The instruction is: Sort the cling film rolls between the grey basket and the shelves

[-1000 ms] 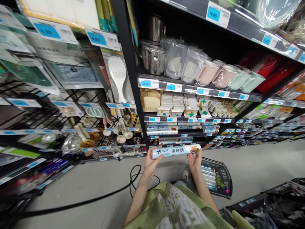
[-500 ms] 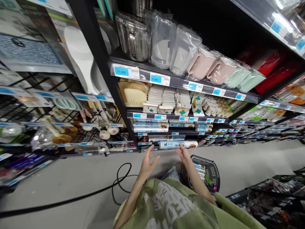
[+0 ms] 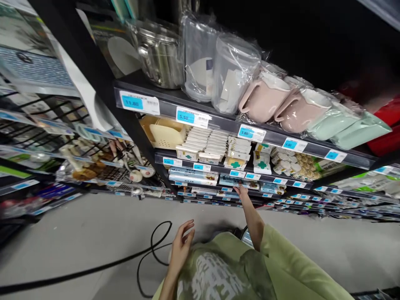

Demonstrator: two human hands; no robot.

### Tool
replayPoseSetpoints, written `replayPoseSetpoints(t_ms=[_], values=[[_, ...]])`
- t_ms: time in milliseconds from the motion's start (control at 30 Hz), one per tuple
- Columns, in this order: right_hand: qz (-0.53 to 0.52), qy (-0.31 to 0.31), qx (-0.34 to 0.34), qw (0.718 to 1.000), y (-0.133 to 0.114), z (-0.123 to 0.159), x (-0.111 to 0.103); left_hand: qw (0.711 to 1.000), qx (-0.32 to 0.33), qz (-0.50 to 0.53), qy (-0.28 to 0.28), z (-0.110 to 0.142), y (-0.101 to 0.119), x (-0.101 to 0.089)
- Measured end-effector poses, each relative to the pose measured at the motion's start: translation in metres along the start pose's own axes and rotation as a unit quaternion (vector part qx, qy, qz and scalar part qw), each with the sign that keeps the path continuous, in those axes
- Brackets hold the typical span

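My right hand reaches out to the shelf. Its fingers are at the lower edge of a pale blue cling film box and seem closed on it; fine detail there is small. The box lies lengthwise among other boxes on a low shelf. My left hand hangs in front of my body over the floor, holding nothing, its fingers loosely bent and apart. More cling film boxes are stacked left of the right hand, and another stack lies to its right.
Above stand bagged clear plastic jugs, pink cups and a steel mug. Small white packs fill the shelf between. A black cable loops over the grey floor. Part of a basket with boxes shows beside my right arm.
My right hand has moved forward to the cling film box at the shelf. My left hand has drawn back toward my body. The camera has come closer to the shelves, and my body covers most of the basket.
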State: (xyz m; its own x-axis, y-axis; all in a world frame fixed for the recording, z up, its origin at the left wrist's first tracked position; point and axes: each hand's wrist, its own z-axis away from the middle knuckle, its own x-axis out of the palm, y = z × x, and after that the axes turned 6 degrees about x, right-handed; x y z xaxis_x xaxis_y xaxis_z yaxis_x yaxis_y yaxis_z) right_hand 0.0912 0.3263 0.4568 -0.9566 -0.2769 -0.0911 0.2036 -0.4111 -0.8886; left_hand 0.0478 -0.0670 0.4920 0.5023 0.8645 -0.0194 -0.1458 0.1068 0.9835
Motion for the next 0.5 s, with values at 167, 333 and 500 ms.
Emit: replayPoseSetpoints(t_ms=[167,333,500], values=[[0.171,0.021,0.013,0.985,0.015,-0.012,-0.003,1.0,-0.018,-0.02,-0.009,-0.005,-0.01,0.014],[0.366,0.032,-0.064,0.928,0.015,-0.011,-0.01,0.999,0.007,-0.042,-0.034,-0.023,-0.013,0.024],[0.51,-0.018,-0.147,0.847,0.013,-0.003,-0.016,0.996,0.019,-0.05,-0.066,-0.031,-0.004,0.023]])
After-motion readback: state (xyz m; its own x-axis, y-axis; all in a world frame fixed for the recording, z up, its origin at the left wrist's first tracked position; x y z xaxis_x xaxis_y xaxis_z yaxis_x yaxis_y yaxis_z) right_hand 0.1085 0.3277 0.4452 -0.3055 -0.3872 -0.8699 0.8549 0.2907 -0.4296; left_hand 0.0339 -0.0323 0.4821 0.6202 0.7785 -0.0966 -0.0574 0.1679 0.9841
